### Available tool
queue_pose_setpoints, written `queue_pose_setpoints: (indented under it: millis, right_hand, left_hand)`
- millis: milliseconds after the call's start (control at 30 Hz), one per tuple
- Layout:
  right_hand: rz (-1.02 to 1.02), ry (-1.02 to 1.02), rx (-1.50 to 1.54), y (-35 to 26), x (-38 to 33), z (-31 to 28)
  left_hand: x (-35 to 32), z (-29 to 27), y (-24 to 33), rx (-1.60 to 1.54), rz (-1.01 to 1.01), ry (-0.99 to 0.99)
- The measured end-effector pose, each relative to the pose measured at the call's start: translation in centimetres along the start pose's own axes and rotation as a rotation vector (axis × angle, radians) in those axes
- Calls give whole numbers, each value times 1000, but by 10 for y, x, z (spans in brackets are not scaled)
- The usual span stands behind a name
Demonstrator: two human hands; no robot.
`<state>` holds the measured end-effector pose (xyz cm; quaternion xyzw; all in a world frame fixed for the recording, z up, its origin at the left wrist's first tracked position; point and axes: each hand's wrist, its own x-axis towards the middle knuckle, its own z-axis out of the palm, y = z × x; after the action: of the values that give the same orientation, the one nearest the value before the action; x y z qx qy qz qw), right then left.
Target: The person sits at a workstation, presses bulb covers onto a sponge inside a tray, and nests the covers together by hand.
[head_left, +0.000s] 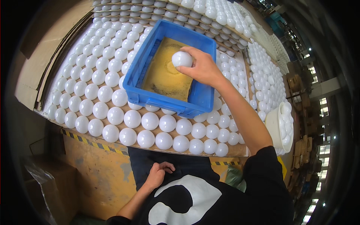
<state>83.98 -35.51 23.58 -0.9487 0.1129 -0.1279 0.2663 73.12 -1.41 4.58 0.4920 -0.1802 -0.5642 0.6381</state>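
Note:
My right hand (pixel 200 65) grips a round white light bulb globe (pixel 182 59) between thumb and fingers. It holds the globe over a blue plastic crate (pixel 129 84). Inside the crate lies a yellow sponge-like pad (pixel 165 80) with a faint ring mark and dark, worn patches. The crate stands on top of rows of white globes (pixel 132 118). Down by my lap, my left hand (pixel 160 173) rests with its fingers loosely curled and nothing visible in them.
More globes stand in stacked layers (pixel 180 10) behind the crate and along the right side. A white tub (pixel 275 125) full of globes is at the right edge. Cardboard sheets (pixel 41 60) lean at the left, above a brown box (pixel 62 183). Striped tape (pixel 97 144) marks the floor.

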Motion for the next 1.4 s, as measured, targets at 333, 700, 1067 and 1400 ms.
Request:
queue_pose_setpoints:
  millis: [333,700,1067,1400]
  right_hand:
    - [-88,-260,-396,34,44,57]
    - [191,132,375,29,-79,-50]
    - [808,345,-34,65,-391,-24]
    - [690,329,-139,83,-403,15]
  left_hand:
    - [-21,-11,-7,-134,19,186]
    - [5,5,-5,135,-42,63]
    - [38,22,-5,267,-96,-170]
    - [51,60,-6,315,-104,-226]
